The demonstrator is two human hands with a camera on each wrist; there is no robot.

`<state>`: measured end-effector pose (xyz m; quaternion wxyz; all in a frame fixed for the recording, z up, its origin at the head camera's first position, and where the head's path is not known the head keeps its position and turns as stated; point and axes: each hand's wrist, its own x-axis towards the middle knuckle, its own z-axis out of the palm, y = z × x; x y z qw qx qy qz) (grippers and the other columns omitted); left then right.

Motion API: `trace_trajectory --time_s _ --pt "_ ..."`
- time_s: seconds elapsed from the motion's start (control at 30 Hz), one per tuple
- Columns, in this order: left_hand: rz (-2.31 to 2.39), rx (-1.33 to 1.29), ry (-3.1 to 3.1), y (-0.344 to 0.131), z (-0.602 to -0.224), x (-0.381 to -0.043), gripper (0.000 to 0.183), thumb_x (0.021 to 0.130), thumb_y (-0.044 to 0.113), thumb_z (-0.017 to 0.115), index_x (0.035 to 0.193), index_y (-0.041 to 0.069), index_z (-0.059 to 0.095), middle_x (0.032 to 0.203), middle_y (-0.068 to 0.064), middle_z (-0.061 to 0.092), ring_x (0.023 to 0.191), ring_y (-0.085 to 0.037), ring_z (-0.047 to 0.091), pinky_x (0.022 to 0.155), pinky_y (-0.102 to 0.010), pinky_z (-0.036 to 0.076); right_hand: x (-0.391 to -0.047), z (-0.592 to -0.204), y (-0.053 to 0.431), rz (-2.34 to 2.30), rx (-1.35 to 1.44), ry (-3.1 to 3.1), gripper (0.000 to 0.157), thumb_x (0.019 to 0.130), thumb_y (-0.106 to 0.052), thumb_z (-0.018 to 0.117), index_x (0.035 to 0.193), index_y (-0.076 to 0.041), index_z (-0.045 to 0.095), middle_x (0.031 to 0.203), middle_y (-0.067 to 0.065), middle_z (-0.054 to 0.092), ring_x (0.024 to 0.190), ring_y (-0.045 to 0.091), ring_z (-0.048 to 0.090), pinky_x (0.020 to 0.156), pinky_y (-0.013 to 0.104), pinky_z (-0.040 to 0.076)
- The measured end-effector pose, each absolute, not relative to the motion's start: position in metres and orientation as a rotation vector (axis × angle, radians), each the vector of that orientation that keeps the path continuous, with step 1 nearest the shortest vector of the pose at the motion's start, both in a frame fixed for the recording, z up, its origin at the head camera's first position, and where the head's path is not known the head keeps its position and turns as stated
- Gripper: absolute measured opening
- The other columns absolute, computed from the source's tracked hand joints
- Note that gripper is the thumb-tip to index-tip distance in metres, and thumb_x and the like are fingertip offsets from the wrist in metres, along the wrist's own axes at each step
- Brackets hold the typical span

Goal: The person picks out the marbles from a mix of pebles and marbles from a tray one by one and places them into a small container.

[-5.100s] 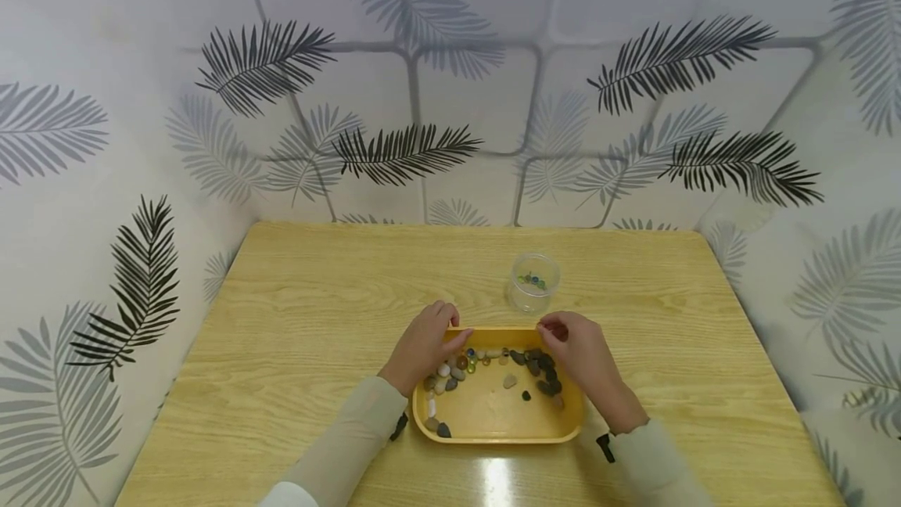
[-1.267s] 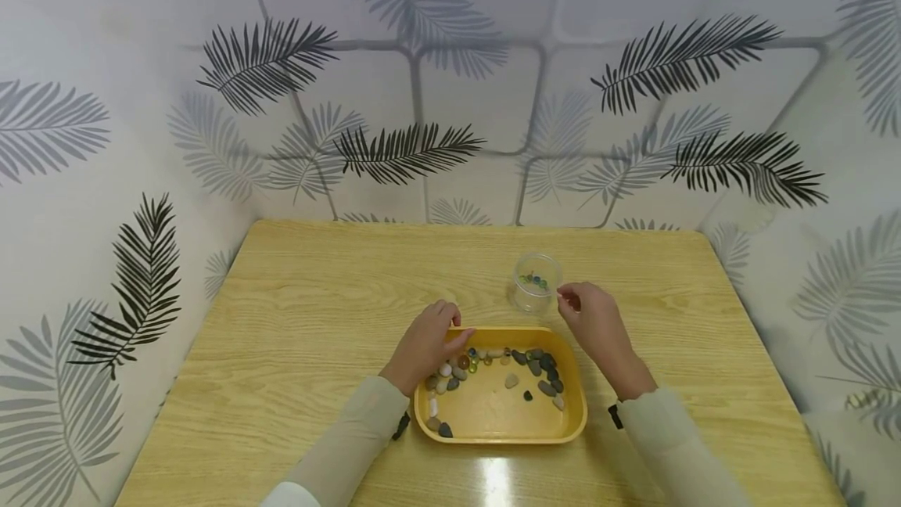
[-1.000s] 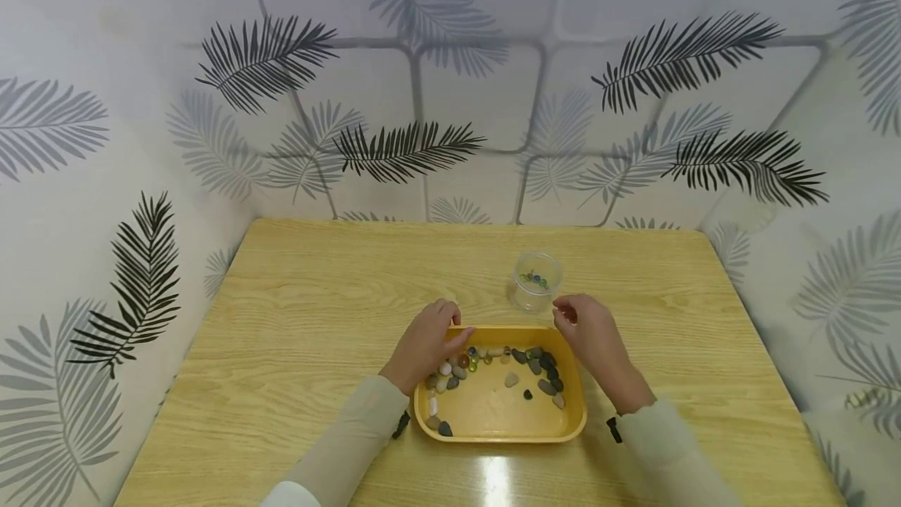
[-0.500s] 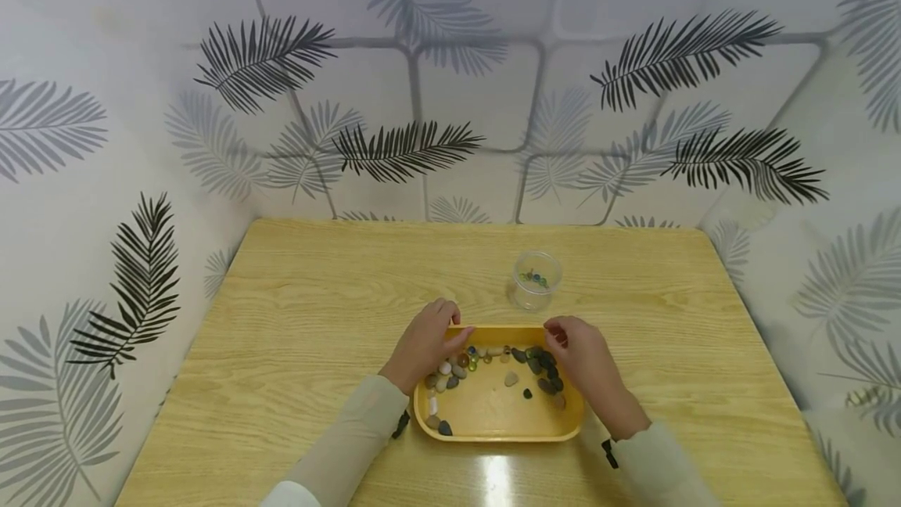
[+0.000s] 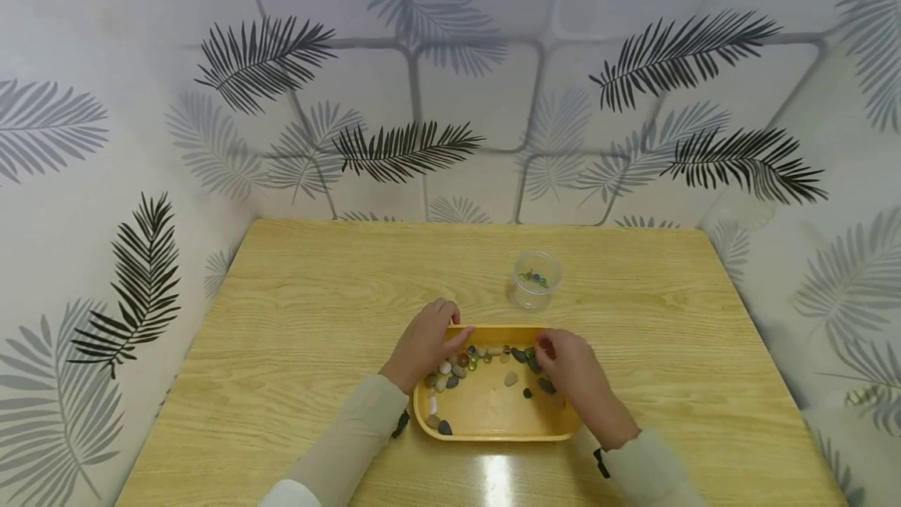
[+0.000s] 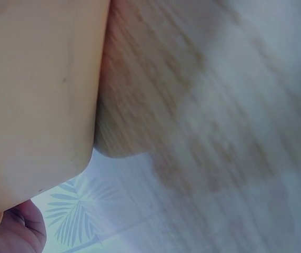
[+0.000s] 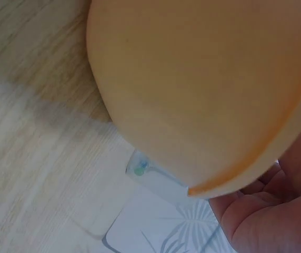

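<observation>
A yellow tray (image 5: 493,438) on the table holds stones and glass marbles. My left hand (image 5: 422,343) grips its far left rim, thumb inside and fingers outside. In the left wrist view that hand (image 6: 19,232) shows at the tray's edge (image 6: 40,105). My right hand (image 5: 572,366) reaches over the far right corner, fingers bent, fingertips down among dark stones (image 5: 521,355) close to a green marble (image 5: 530,353). I cannot tell whether they pinch anything. In the right wrist view, the tray wall (image 7: 192,95) hides the fingertips of the right hand (image 7: 277,211).
A clear plastic cup (image 5: 535,292) with several marbles stands just behind the tray. Pale and grey stones (image 5: 452,372) lie along the tray's left side, with a beige stone (image 5: 511,379) and a small black stone (image 5: 527,393) nearer its middle. A patterned wall stands behind the table (image 5: 317,296).
My right hand has moved from beside the cup toward me, into the tray's far right corner. The left hand keeps its grip on the rim; tray and cup stay in place.
</observation>
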<state>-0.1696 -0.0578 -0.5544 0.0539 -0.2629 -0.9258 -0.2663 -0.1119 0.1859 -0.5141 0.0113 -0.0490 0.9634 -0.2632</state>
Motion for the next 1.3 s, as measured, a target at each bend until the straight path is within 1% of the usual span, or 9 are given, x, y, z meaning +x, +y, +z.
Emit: trace_trajectory --time_s 0.13,0.27,0.43,0.63,0.77,1.03,1.3 --pt "-0.807 -0.8 -2.811 -0.058 -0.554 -0.17 0.028 0.092 0.043 0.055 0.089 0.016 0.049 0.08 0.006 0.043 0.067 -0.011 0.039 0.061 -0.025 0.036 -0.111 -0.516 0.182 -0.787 -0.157 2.973 0.011 0.085 -0.01 0.066 0.093 -0.002 0.067 0.079 0.003 0.061 0.067 0.014 0.053 0.061 0.03 0.046" --pt "-0.819 -0.8 -2.82 -0.058 -0.553 -0.169 0.028 0.092 0.043 0.054 0.09 0.015 0.049 0.081 0.004 0.045 0.068 -0.012 0.039 0.061 -0.026 0.037 -0.109 -0.517 0.178 -0.765 -0.139 2.975 0.009 0.084 -0.01 0.067 0.091 -0.003 0.067 0.079 0.003 0.061 0.065 0.013 0.052 0.059 0.028 0.046" --pt "-0.834 -0.797 -2.822 -0.057 -0.552 -0.168 0.027 0.092 0.041 0.056 0.09 0.014 0.05 0.082 0.003 0.046 0.068 -0.012 0.039 0.062 -0.026 0.037 -0.109 -0.52 0.175 -0.706 -0.165 2.999 0.009 0.083 -0.009 0.069 0.09 -0.003 0.067 0.079 0.003 0.062 0.066 0.013 0.052 0.06 0.03 0.047" --pt "-0.827 -0.797 -2.826 -0.057 -0.551 -0.168 0.026 0.091 0.039 0.057 0.09 0.015 0.05 0.081 0.004 0.044 0.068 -0.012 0.039 0.061 -0.026 0.036 -0.11 -0.524 0.174 -0.691 -0.185 2.997 0.008 0.083 -0.008 0.068 0.089 -0.003 0.067 0.082 0.004 0.064 0.071 0.014 0.058 0.065 0.033 0.049" --pt "-0.828 -0.797 -2.826 -0.058 -0.55 -0.168 0.026 0.091 0.039 0.057 0.09 0.014 0.05 0.081 0.004 0.044 0.068 -0.012 0.039 0.061 -0.026 0.036 -0.11 -0.527 0.173 -0.693 -0.194 3.009 0.007 0.083 -0.007 0.068 0.087 -0.003 0.067 0.082 0.005 0.064 0.072 0.016 0.059 0.066 0.033 0.049" --pt "-0.824 -0.799 -2.827 -0.057 -0.549 -0.167 0.026 0.091 0.039 0.057 0.089 0.015 0.05 0.081 0.005 0.043 0.068 -0.012 0.039 0.061 -0.026 0.037 -0.112 -0.534 0.172 -0.677 -0.209 3.057 0.003 0.08 -0.004 0.068 0.081 -0.002 0.065 0.075 0.003 0.06 0.064 0.014 0.054 0.061 0.032 0.047" --pt "-0.818 -0.796 -2.818 -0.058 -0.55 -0.167 0.025 0.091 0.039 0.057 0.089 0.015 0.05 0.081 0.005 0.044 0.068 -0.012 0.039 0.062 -0.025 0.037 -0.112 -0.538 0.17 -0.642 -0.218 3.119 0.004 0.079 -0.002 0.068 0.079 -0.002 0.064 0.073 0.004 0.059 0.066 0.018 0.057 0.061 0.033 0.048"
